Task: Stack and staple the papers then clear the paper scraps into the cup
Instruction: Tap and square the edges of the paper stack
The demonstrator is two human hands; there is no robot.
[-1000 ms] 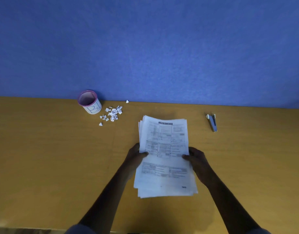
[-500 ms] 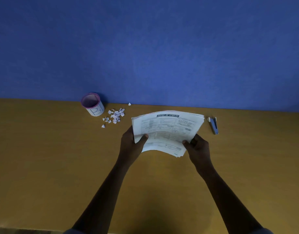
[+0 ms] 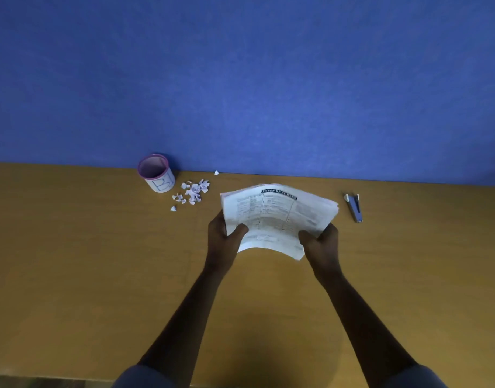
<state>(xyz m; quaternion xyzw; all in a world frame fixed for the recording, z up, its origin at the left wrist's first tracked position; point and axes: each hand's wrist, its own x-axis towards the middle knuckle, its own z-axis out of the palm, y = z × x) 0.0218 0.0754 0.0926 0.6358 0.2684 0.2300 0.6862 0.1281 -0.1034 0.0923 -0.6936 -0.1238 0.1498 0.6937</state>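
Note:
A stack of printed white papers (image 3: 277, 217) is held up off the table, bowed in the middle. My left hand (image 3: 222, 236) grips its left edge, thumb on top. My right hand (image 3: 321, 243) grips the right lower edge the same way. A white cup with a purple rim and a blue letter B (image 3: 156, 173) stands at the back left by the wall. Several white paper scraps (image 3: 193, 190) lie just right of the cup, one more scrap (image 3: 216, 172) sits against the wall. A small blue-grey stapler (image 3: 354, 207) lies on the table right of the papers.
The wooden table (image 3: 86, 261) runs the full width and ends at a blue wall (image 3: 240, 79) behind. Both forearms reach in from the bottom edge.
The papers lay flat on the table a second ago. Both hands have lifted them up and away from me, and the stack now bows between the hands.

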